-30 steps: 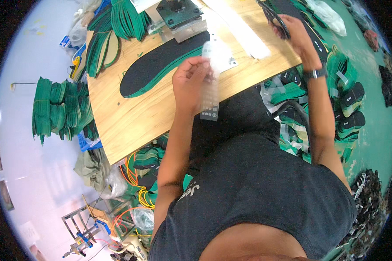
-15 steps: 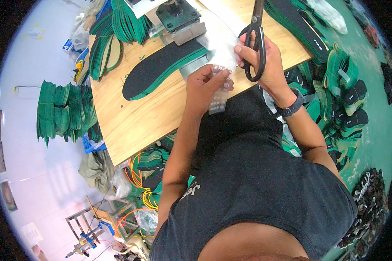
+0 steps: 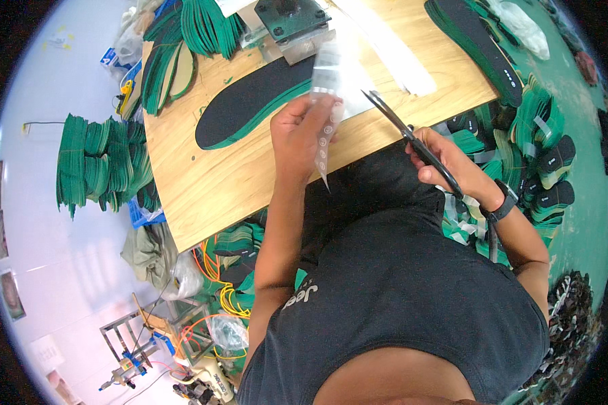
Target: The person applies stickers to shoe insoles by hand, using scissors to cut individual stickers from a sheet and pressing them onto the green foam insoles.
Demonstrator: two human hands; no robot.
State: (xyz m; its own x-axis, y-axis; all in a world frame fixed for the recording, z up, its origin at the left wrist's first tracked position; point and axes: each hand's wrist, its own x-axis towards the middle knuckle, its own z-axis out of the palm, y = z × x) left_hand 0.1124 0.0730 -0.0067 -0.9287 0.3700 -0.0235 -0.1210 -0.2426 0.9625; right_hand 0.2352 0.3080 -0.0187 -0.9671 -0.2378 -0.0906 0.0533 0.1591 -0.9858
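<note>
My left hand [image 3: 294, 138] pinches a clear film strip [image 3: 326, 75] with white printed marks, between thumb and fingers. Its upper part rises over a bright patch of the table, and its pointed lower end hangs past the table edge. In my right hand [image 3: 456, 165] are black-handled scissors [image 3: 389, 113], gripped at the handles. Their blades look closed and point up and left, apart from the strip. Left of the strip, a black insole with a green edge [image 3: 250, 101] lies on the wooden table [image 3: 189, 196], one end beneath a metal press block [image 3: 290, 20].
Stacks of green insoles [image 3: 213, 27] lie at the table's far left, with another stack [image 3: 476, 50] at the far right. White strips [image 3: 392, 54] lie behind the scissors. More insole bundles [image 3: 550, 158] fill the floor at right. Orange and yellow hoses [image 3: 230, 300] hang below the table's left side.
My right hand has moved right and down, away from the film. The scissors have swung from hanging on the hand to pointing at the table. My left hand has turned the strip more upright.
</note>
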